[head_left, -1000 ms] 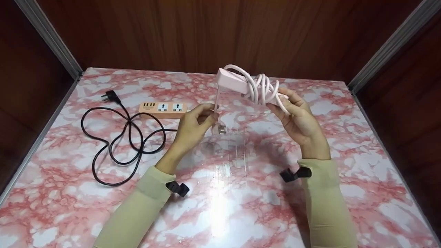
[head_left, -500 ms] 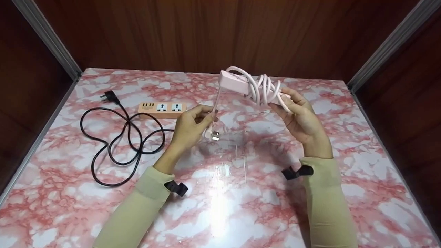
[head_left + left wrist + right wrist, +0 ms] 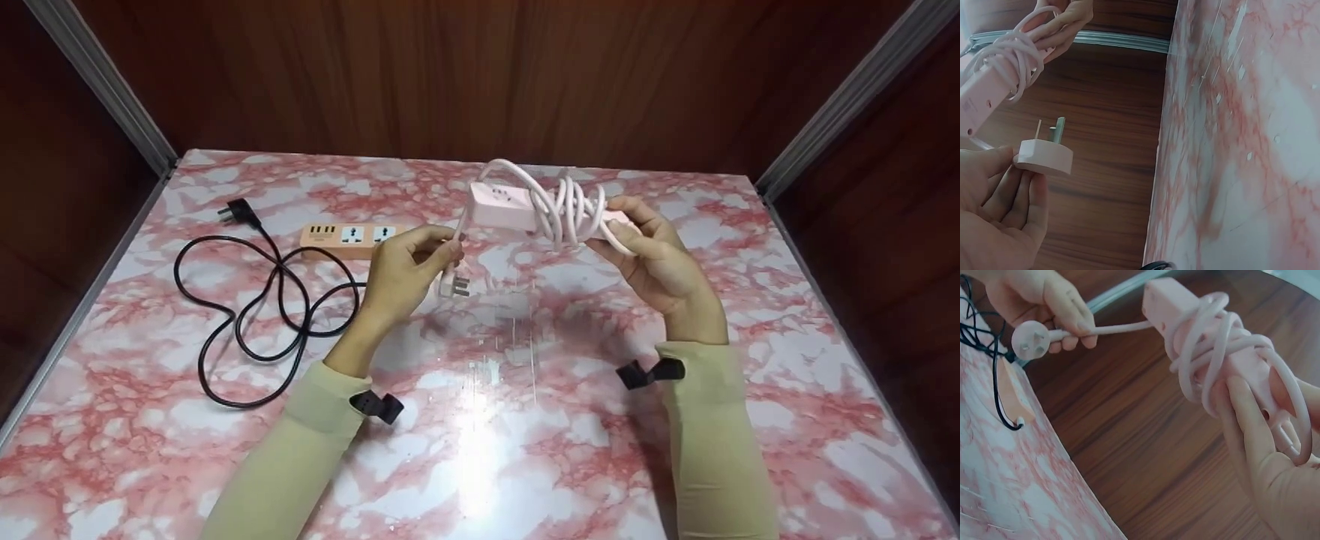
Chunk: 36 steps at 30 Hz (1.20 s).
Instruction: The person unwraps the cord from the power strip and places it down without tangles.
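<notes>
A pink power strip [image 3: 504, 208] is held up over the table, its own pale cord [image 3: 1188, 365] wound several times around its body. My right hand [image 3: 660, 255] grips the strip's right end, thumb on the near side and fingers behind and below. Between thumb and fingers, my left hand [image 3: 409, 274] pinches the cord close to its plug [image 3: 1045, 156]. The plug's metal prongs point away from that hand. From the pinch, a short length of cord runs up to the strip's left end. In the right wrist view, the plug's round pronged face [image 3: 1031, 340] shows beside the left fingers.
An orange power strip [image 3: 322, 238] with white sockets lies on the marbled table [image 3: 585, 465], partly behind my left hand. Its black cord [image 3: 240, 322] sprawls in loops at the left, ending in a black plug [image 3: 240, 211]. Dark wooden panels [image 3: 480, 75] enclose the table.
The pink strip's left end has lowered and turned, so a socket on its top face now shows. My left hand has shifted slightly left with the cord and plug.
</notes>
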Available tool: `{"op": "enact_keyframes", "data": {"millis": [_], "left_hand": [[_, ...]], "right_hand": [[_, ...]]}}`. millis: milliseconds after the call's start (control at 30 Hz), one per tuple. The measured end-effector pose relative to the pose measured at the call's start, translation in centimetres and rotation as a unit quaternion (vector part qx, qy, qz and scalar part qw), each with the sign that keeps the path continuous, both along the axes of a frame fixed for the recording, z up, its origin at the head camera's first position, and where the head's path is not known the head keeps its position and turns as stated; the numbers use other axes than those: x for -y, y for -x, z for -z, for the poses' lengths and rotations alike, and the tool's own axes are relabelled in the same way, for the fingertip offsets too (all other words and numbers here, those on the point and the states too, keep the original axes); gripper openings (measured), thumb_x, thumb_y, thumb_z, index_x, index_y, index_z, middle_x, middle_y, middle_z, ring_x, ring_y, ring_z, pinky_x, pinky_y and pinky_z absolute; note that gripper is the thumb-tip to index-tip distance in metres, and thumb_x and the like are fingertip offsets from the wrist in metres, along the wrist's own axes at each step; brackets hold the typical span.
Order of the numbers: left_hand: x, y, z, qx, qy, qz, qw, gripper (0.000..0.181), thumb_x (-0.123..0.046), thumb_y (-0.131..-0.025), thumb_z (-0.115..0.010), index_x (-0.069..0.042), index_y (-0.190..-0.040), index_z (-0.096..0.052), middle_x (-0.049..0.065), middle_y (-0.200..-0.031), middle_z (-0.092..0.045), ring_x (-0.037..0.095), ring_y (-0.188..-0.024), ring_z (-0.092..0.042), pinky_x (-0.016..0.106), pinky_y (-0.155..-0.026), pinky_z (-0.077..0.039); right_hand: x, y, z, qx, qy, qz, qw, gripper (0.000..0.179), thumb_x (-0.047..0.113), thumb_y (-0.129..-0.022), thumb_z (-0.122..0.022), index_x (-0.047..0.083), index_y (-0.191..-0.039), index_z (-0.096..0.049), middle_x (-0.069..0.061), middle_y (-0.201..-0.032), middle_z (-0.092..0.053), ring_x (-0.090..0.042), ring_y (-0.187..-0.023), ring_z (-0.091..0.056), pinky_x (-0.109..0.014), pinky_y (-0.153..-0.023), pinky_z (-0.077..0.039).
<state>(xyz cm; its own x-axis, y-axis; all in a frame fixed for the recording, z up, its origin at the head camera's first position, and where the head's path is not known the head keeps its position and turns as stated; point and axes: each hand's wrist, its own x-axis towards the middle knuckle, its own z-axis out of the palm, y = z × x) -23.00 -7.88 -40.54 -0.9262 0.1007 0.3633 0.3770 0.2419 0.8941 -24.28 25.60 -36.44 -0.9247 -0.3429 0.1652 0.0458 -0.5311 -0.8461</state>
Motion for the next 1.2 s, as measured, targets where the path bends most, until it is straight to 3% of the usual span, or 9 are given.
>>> {"op": "enact_keyframes", "data": {"millis": [133,267,500,767,1000,1200], "left_hand": [[0.4,0.1,-0.2,-0.005,0.005,-0.012,0.9999,0.016,-0.022,-0.102,-0.075,-0.013,-0.112,-0.083,-0.002,-0.092,-0.081,0.014,-0.084,-0.076,0.029,-0.085,-0.059],[0.8,0.2,-0.7,-0.024,0.014,-0.037,0.999,0.016,-0.021,-0.099,-0.078,-0.013,-0.112,-0.083,-0.002,-0.092,-0.081,0.013,-0.083,-0.076,0.027,-0.083,-0.059],[1.1,-0.1,-1.4,-0.068,0.007,-0.058,0.996,0.016,-0.021,-0.098,-0.079,-0.012,-0.111,-0.084,-0.001,-0.089,-0.08,0.013,-0.076,-0.074,0.023,-0.069,-0.059],[1.0,-0.5,-1.9,-0.124,0.009,-0.084,0.9888,0.016,-0.021,-0.097,-0.08,-0.01,-0.109,-0.084,-0.001,-0.093,-0.081,0.011,-0.083,-0.076,0.021,-0.074,-0.059],[0.9,-1.1,-2.7,-0.168,0.025,-0.073,0.9828,0.015,-0.02,-0.099,-0.079,-0.009,-0.108,-0.083,-0.001,-0.094,-0.081,0.009,-0.083,-0.075,0.025,-0.077,-0.059],[0.9,-1.3,-2.9,-0.202,0.049,-0.058,0.9765,0.014,-0.02,-0.099,-0.079,-0.009,-0.107,-0.082,-0.002,-0.092,-0.08,0.009,-0.082,-0.073,0.037,-0.076,-0.059]], "right_hand": [[-0.2,0.0,0.1,-0.011,-0.02,-0.022,0.9995,0.017,-0.004,-0.103,-0.062,0.006,-0.114,-0.069,-0.012,-0.123,-0.064,-0.022,-0.112,-0.07,-0.033,-0.103,-0.056],[-0.3,0.1,0.1,-0.016,-0.04,-0.026,0.9987,0.016,-0.004,-0.102,-0.065,0.008,-0.112,-0.07,-0.013,-0.124,-0.062,-0.023,-0.113,-0.069,-0.035,-0.102,-0.057],[-0.4,0.2,0.1,-0.017,-0.075,-0.001,0.997,0.02,-0.007,-0.101,-0.065,0.01,-0.109,-0.072,-0.013,-0.122,-0.065,-0.021,-0.111,-0.07,-0.038,-0.102,-0.057],[-0.2,0.2,0.3,-0.003,-0.09,0.044,0.9949,0.025,-0.012,-0.1,-0.062,0.009,-0.107,-0.072,-0.012,-0.117,-0.066,-0.02,-0.105,-0.071,-0.034,-0.096,-0.06],[0.1,0.4,0.3,0.009,-0.088,0.104,0.9906,0.029,-0.015,-0.1,-0.057,0.009,-0.109,-0.071,-0.014,-0.116,-0.065,-0.021,-0.106,-0.07,-0.035,-0.097,-0.06],[0.2,0.8,0.5,0.005,-0.055,0.142,0.9884,0.028,-0.013,-0.1,-0.06,0.009,-0.107,-0.075,-0.013,-0.114,-0.067,-0.02,-0.104,-0.072,-0.035,-0.094,-0.061]]}}
